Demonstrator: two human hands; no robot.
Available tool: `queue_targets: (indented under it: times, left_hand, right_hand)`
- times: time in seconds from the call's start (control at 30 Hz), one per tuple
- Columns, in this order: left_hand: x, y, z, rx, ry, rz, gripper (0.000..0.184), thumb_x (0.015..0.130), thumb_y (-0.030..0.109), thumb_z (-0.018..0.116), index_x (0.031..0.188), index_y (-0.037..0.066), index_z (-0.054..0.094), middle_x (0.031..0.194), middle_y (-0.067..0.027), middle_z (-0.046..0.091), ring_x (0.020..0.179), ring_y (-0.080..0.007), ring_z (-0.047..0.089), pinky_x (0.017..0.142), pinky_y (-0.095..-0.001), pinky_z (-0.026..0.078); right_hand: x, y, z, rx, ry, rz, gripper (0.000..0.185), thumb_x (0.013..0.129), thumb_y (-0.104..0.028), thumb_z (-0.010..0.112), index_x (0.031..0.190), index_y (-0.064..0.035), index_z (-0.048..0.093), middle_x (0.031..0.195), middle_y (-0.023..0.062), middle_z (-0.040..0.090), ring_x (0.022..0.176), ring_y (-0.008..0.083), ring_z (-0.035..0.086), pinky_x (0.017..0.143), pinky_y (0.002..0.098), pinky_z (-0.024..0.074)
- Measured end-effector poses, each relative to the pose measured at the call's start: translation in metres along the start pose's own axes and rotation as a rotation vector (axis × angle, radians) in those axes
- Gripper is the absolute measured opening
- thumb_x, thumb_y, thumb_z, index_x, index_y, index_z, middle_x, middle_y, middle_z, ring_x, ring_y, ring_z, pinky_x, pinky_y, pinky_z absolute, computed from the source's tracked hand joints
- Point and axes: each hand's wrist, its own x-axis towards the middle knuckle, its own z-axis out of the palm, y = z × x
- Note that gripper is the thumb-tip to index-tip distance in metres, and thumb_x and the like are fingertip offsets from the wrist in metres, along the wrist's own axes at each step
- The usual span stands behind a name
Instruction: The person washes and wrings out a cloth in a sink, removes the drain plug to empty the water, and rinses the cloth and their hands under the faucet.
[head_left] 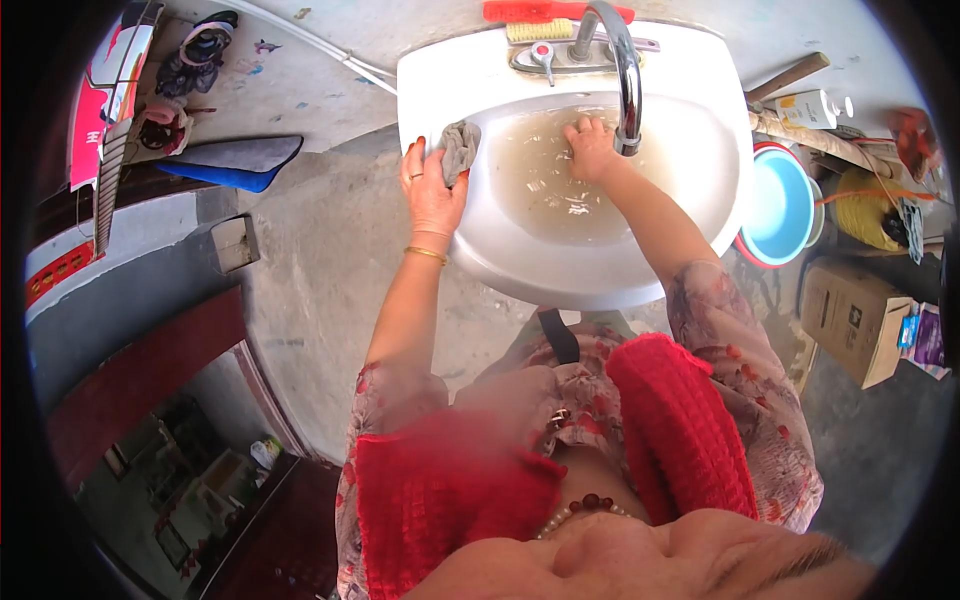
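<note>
On the left rim of the white sink (pixel 570 285), my left hand (pixel 432 195) is closed on a crumpled grey cloth (pixel 460 150). A ring and a gold bracelet show on that hand and wrist. My right hand (pixel 592 150) reaches into the cloudy water (pixel 535 195) in the basin, its fingers a little apart with nothing seen in them. Just beside it, the curved metal faucet (pixel 628 90) hangs over the basin. A red-marked tap handle (pixel 543 60) stands at the faucet's base.
A yellow-bristled brush (pixel 538 32) and a red-handled brush (pixel 530 11) lie behind the faucet. Blue and red basins (pixel 778 205) stand right of the sink, near a cardboard box (pixel 853 315) and a white bottle (pixel 808 108). A blue-edged dustpan-like item (pixel 240 165) is at left.
</note>
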Motion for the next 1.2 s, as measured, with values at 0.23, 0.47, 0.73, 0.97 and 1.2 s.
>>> queue_targets:
  times: [0.23,0.47,0.73,0.97,1.2]
  left_hand:
    - [0.003,0.005,-0.003,0.024,-0.016,-0.040,0.045,0.070,0.017,0.072,0.110,0.004,0.057,0.138,-0.0182,0.038,0.128,-0.0378,0.033,0.106,-0.0462,0.029]
    - [0.003,0.006,-0.004,0.058,-0.011,-0.032,0.045,0.072,0.016,0.072,0.112,0.005,0.055,0.137,-0.0189,0.039,0.124,-0.0398,0.035,0.103,-0.0466,0.032]
    - [0.002,0.004,0.000,0.053,0.010,-0.031,0.045,0.072,0.019,0.072,0.111,0.005,0.055,0.137,-0.0185,0.039,0.124,-0.0400,0.035,0.103,-0.0476,0.031]
    - [0.001,0.003,0.001,0.048,-0.004,-0.054,0.043,0.070,0.017,0.072,0.109,0.005,0.058,0.139,-0.0164,0.037,0.128,-0.0369,0.032,0.106,-0.0462,0.028]
    - [0.002,0.004,0.000,0.081,-0.010,-0.036,0.044,0.072,0.019,0.072,0.111,0.006,0.056,0.137,-0.0194,0.039,0.125,-0.0397,0.034,0.104,-0.0472,0.031]
  right_hand:
    - [0.021,-0.018,-0.046,-0.165,-0.225,-0.028,0.051,0.073,-0.024,0.066,0.118,-0.0065,0.053,0.120,0.0222,0.047,0.118,0.0410,0.043,0.096,0.0459,0.0429]
    - [0.025,-0.018,-0.053,0.029,-0.143,0.066,0.048,0.074,-0.032,0.064,0.111,-0.0026,0.057,0.113,0.0247,0.052,0.107,0.0382,0.053,0.093,0.0414,0.0450]
    - [-0.015,0.059,-0.045,1.209,-0.115,0.414,0.024,0.086,-0.029,0.054,0.086,-0.0062,0.059,0.078,0.0080,0.058,0.074,0.0200,0.057,0.059,0.0330,0.0446]
    - [-0.083,0.043,-0.069,1.591,0.032,0.832,0.010,0.084,-0.023,0.053,0.080,-0.0144,0.056,0.072,-0.0005,0.052,0.064,0.0132,0.048,0.052,0.0287,0.0374]
    - [-0.110,0.046,-0.052,1.442,-0.028,0.859,0.011,0.085,-0.024,0.051,0.088,-0.0146,0.056,0.075,-0.0013,0.056,0.067,0.0113,0.050,0.054,0.0281,0.0379]
